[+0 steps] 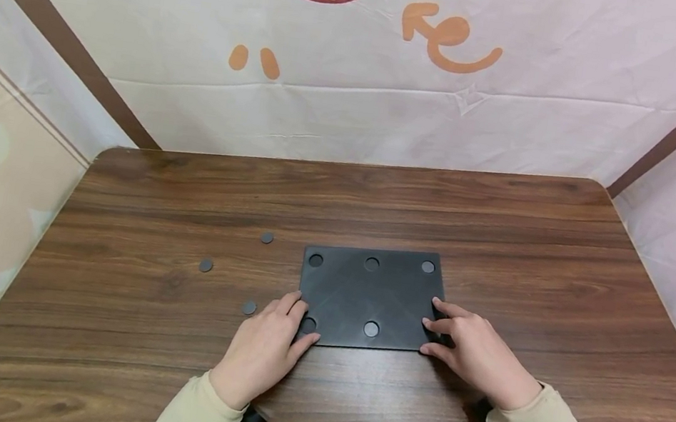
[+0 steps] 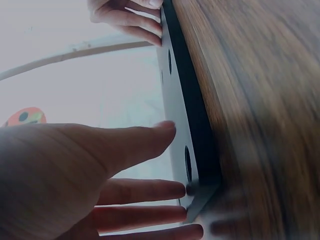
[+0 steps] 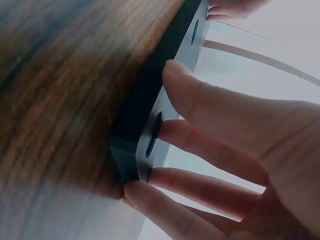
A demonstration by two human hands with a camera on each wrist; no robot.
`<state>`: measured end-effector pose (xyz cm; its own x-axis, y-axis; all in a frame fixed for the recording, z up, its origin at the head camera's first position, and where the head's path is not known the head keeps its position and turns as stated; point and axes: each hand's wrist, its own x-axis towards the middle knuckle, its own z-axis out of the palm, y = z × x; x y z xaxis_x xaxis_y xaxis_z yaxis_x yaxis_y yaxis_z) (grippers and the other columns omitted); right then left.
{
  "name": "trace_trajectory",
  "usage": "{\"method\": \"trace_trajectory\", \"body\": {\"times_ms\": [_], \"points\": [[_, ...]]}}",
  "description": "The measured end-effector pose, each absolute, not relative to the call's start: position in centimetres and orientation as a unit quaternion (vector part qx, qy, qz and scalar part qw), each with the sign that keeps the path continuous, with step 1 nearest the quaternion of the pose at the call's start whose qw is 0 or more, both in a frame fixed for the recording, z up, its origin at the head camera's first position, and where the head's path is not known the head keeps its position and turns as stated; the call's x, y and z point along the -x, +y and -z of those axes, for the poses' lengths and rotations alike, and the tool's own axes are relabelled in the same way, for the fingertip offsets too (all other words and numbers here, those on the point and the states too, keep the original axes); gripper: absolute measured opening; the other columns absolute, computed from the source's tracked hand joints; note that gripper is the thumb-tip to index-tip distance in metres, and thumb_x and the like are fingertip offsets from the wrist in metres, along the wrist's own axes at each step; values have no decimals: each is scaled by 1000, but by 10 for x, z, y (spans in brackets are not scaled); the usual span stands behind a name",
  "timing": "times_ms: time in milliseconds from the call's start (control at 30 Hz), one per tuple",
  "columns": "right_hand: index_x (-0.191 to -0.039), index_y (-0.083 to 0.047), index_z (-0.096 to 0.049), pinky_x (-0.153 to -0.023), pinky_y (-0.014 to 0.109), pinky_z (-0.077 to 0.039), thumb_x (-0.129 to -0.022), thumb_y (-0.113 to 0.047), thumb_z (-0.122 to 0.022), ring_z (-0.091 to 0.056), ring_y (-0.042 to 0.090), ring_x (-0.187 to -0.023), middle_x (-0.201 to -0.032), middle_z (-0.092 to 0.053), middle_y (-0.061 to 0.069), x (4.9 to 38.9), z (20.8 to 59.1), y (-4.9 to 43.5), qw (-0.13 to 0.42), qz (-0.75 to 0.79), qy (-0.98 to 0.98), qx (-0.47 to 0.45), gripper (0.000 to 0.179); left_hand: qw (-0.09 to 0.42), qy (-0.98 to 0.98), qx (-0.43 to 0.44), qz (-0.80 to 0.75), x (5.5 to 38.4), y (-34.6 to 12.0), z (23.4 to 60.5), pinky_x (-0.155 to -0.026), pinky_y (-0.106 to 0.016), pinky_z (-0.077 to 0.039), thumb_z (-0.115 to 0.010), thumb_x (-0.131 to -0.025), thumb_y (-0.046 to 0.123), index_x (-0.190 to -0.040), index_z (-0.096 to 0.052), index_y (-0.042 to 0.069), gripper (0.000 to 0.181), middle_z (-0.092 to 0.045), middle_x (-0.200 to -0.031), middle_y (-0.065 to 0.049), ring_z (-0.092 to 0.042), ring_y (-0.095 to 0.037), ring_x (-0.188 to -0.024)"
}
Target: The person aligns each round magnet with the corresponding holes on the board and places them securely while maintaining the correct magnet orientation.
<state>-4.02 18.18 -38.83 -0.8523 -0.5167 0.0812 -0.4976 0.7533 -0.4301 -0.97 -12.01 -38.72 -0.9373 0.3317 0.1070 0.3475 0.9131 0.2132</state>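
Note:
A flat black rectangular board (image 1: 367,298) lies on the table, with round recesses along its far and near edges. Grey discs fill the far right recess and the near middle one (image 1: 371,329). My left hand (image 1: 262,353) touches the near left corner, its thumb at the front edge and its fingers by the left side. At the opposite end, the right hand (image 1: 480,350) rests on the near right corner with fingers spread, covering the recess there in the head view. In the right wrist view, its thumb (image 3: 185,87) lies along the board's front edge.
Three loose grey discs lie left of the board: one farther back (image 1: 267,238), one leftmost (image 1: 205,265), one near the left hand (image 1: 249,307). The brown wood-grain table (image 1: 534,246) ends at a printed white cloth wall (image 1: 357,120).

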Motion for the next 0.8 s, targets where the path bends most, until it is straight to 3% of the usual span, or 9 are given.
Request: {"method": "trace_trajectory", "body": {"times_ms": [333, 600, 800], "points": [[-103, 0, -74, -82, 44, -55, -78, -17, -79, -67, 36, -101, -123, -60, 28, 41, 386, 181, 39, 215, 939, 266, 31, 36, -981, 154, 113, 11, -130, 387, -77, -42, -56, -73, -85, 31, -109, -65, 0, 40, -61, -121, -18, -63, -31, -105], [-102, 0, -74, -80, 43, -55, -76, -17, -80, -68, 36, -98, -122, -61, 28, 41, 388, 181, 29, 217, 938, 268, 31, 61, -981, 147, 110, 12, -137, 391, -88, -45, -52, -64, -91, 15, -103, -65, -4, 22, -63, -115, -22, -62, -36, -106], [-102, 0, -74, -81, 43, -55, -77, -17, -80, -68, 35, -99, -123, -61, 28, 41, 386, 182, 28, 217, 938, 269, 31, 63, -986, 130, 88, 11, -143, 391, -92, -47, -50, -66, -89, 15, -105, -64, -5, 25, -61, -116, -25, -58, -39, -112]]}}
